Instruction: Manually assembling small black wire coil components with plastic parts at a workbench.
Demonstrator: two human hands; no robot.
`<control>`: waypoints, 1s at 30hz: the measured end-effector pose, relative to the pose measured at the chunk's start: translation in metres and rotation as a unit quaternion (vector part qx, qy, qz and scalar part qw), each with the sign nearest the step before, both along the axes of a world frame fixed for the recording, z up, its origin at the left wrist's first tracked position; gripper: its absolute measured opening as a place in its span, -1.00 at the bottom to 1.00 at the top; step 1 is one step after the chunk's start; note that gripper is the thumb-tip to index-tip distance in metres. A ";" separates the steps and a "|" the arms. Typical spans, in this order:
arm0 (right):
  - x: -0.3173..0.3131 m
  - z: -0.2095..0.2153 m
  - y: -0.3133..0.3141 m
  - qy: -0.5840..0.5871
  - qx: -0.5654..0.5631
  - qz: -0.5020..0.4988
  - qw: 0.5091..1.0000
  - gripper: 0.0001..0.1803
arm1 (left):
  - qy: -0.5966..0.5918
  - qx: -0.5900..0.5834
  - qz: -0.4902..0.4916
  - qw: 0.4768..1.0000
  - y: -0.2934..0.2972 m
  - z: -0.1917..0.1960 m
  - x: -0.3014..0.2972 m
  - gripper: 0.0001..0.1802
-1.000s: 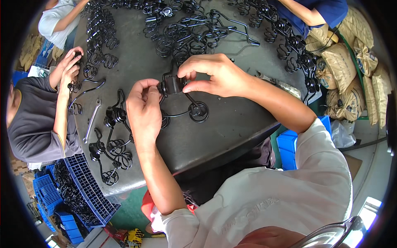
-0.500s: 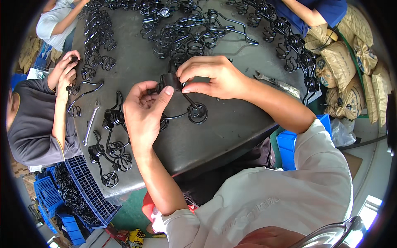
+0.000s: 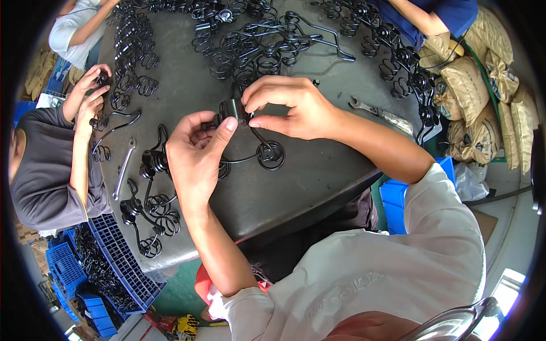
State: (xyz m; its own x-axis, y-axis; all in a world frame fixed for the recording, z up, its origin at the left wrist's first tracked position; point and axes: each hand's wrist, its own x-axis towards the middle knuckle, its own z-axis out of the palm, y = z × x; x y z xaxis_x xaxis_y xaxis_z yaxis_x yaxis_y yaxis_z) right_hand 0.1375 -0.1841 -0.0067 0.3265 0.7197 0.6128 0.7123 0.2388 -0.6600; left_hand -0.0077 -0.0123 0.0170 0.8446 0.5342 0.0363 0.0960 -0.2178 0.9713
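Note:
A black cylindrical fitting (image 3: 232, 107) on a bent black wire is between my hands above the table. My left hand (image 3: 198, 149) grips its left side, thumb on the front and fingers curled behind. At its right end, the thumb and forefinger of my right hand (image 3: 298, 109) pinch something too small to make out. The wire runs down from the fitting to a black wire coil (image 3: 271, 155) on the tabletop. Partly behind my left hand lie more black coiled wire pieces with fittings (image 3: 162, 219).
The dark table (image 3: 296, 193) holds heaps of coiled black wire parts (image 3: 267, 45) at the back. A wrench (image 3: 125, 169) lies left, an adjustable wrench (image 3: 381, 115) right. A co-worker (image 3: 54, 165) handles a part on the left; others stand beyond. Sacks (image 3: 466, 85) are stacked right.
My hands stay almost where they were, with a slight shift of the right fingers and the fitting. The co-worker on the left has raised and opened their hands a little around a black part.

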 end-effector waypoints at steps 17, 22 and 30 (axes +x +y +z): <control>-0.001 -0.003 0.001 0.010 0.008 -0.009 1.000 -0.73 | 0.007 0.060 0.020 0.998 -0.003 -0.006 0.004 -0.63; -0.001 -0.004 0.002 0.015 0.009 -0.011 1.000 -0.73 | -0.010 0.068 0.015 0.998 -0.007 -0.004 0.004 -0.62; -0.002 -0.004 0.000 0.018 0.002 -0.025 1.000 -0.76 | 0.028 0.188 0.038 0.981 -0.015 0.007 0.004 -0.64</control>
